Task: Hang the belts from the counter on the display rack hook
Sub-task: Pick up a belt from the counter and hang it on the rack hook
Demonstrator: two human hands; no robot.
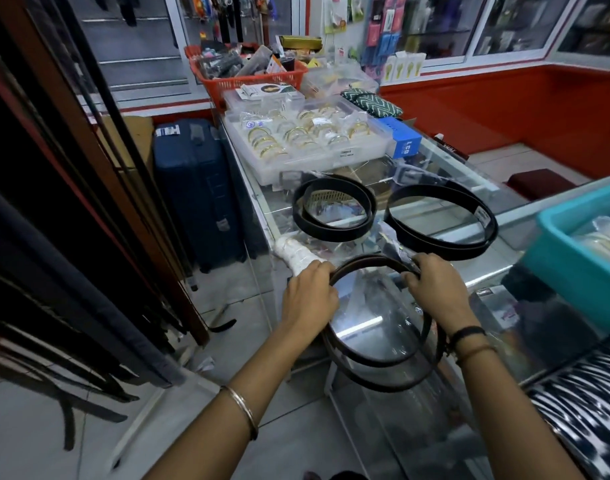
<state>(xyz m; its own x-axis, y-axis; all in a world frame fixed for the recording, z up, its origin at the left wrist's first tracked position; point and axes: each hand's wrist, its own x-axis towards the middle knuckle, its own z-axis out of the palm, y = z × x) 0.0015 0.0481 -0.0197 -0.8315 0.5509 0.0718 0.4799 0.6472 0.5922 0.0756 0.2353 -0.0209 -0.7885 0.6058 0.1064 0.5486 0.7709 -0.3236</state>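
A coiled dark brown belt (376, 370) in a clear plastic sleeve lies at the near end of the glass counter (445, 216). My left hand (308, 296) grips its left side and my right hand (435, 289) grips its top right. Two more coiled black belts rest farther back on the glass: one at centre (298, 216), one to the right (490, 233). Dark belts (99, 344) hang from a display rack at the left edge; its hook is not visible.
A clear tray of gold bangles (307, 140), a red basket (248, 81) and a blue box (402, 140) crowd the counter's far end. A teal bin (573, 258) stands right. A navy suitcase (196, 188) stands on the tiled floor beside the counter.
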